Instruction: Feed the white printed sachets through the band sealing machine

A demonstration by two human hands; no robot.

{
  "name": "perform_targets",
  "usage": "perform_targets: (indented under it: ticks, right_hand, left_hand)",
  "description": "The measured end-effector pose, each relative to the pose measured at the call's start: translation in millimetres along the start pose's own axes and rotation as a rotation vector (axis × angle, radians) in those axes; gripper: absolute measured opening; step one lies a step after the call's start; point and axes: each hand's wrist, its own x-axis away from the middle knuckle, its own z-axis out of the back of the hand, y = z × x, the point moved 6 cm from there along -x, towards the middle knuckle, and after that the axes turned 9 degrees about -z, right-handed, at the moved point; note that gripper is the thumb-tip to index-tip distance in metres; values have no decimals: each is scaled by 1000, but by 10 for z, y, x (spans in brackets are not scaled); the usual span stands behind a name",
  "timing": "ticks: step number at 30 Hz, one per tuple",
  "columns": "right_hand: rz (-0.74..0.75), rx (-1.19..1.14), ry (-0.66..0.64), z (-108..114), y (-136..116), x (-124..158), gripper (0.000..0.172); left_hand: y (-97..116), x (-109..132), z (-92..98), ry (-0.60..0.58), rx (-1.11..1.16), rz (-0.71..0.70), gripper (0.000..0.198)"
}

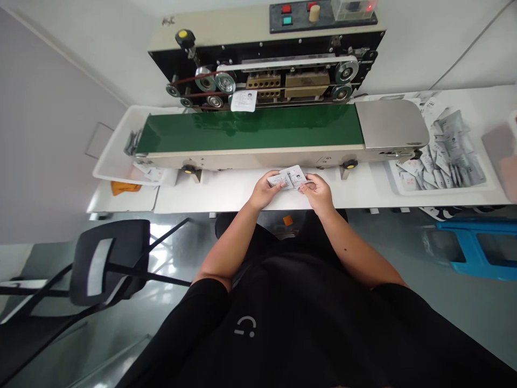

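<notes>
our left hand (267, 188) and right hand (320, 192) sit just beside each other at twelve o'clock ahead of the chest, fingers curled and thumbs pinched down (palms mostly hidden). both bare forearms angle inward with elbows bent, the left from seven o'clock, the right from four o'clock.

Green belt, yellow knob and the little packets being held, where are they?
green belt (250, 129): head view, middle of its bare top.
yellow knob (183, 34): head view, its yellow cap.
little packets (291, 176): head view, top packet's printed face.
</notes>
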Motion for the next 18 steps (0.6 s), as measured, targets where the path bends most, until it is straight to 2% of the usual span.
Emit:
perform_targets:
  ticks: [3,5,13,18]
  right_hand:
    - [77,76,93,25,-37,22,53]
    - [69,68,114,20,-33,42,53]
    - [41,28,104,-7,-32,86,37]
    - [13,43,105,22,-31,82,37]
  left_hand:
    - [11,3,-11,-34,-42,-17,60]
    - [10,1,-13,-56,-54,-33,58]
    - [-38,-19,2,-75,-84,-84,58]
    - [-40,-14,-8,-68,-78,-60,60]
